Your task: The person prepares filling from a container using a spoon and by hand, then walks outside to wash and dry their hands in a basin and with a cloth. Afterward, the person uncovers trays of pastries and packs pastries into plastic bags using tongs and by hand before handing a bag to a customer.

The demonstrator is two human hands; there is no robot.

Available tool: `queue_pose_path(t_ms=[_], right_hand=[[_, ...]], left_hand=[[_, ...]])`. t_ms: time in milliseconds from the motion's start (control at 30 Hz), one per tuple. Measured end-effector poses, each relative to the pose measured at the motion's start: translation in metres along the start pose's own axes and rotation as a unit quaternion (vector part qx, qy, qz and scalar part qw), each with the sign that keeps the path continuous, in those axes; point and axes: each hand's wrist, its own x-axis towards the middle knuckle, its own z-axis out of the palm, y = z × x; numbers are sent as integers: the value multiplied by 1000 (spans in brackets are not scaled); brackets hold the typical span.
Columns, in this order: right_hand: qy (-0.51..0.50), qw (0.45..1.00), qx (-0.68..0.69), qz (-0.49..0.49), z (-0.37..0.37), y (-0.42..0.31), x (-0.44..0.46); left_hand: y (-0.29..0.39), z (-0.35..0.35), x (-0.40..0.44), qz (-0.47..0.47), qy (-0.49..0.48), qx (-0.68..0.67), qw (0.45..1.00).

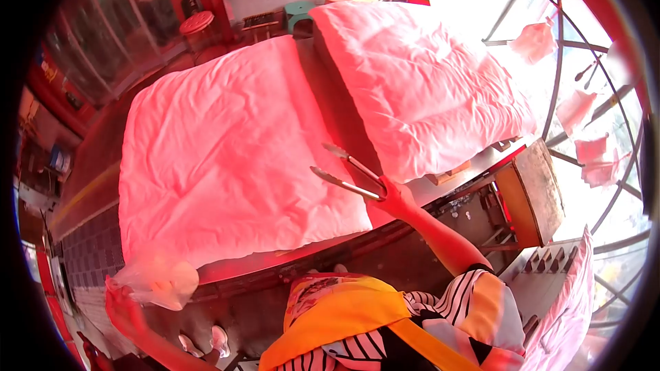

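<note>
My right hand [395,199] is closed round the handle end of metal tongs [352,180]. The two arms of the tongs stand apart over a pink-looking quilt [227,151], with nothing between their tips. At the lower left, my left hand [124,308] grips the top of a thin clear plastic bag [158,280]. Something pale and rounded shows inside the bag; its kind is unclear. The bag hangs by the quilt's near left corner. A second quilt [419,82] lies to the right, separated by a dark gap. What lies under both quilts is hidden.
A wooden box or cabinet [528,196] stands at the right beside the table edge [440,196]. Stools, one green [300,14] and one red [196,23], are at the back. Cloths [576,111] hang along the bright window. Shoes [218,341] show on the floor.
</note>
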Motion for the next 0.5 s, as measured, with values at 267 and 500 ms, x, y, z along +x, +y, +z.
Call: queue_pose_path(t_ms=[267, 500], right_hand=[[62, 950, -248, -181, -92, 105, 3], [-30, 922, -237, -306, -108, 205, 103]], left_hand=[[-138, 130, -30, -120, -50, -63, 989], [-223, 256, -92, -97, -53, -28, 993]])
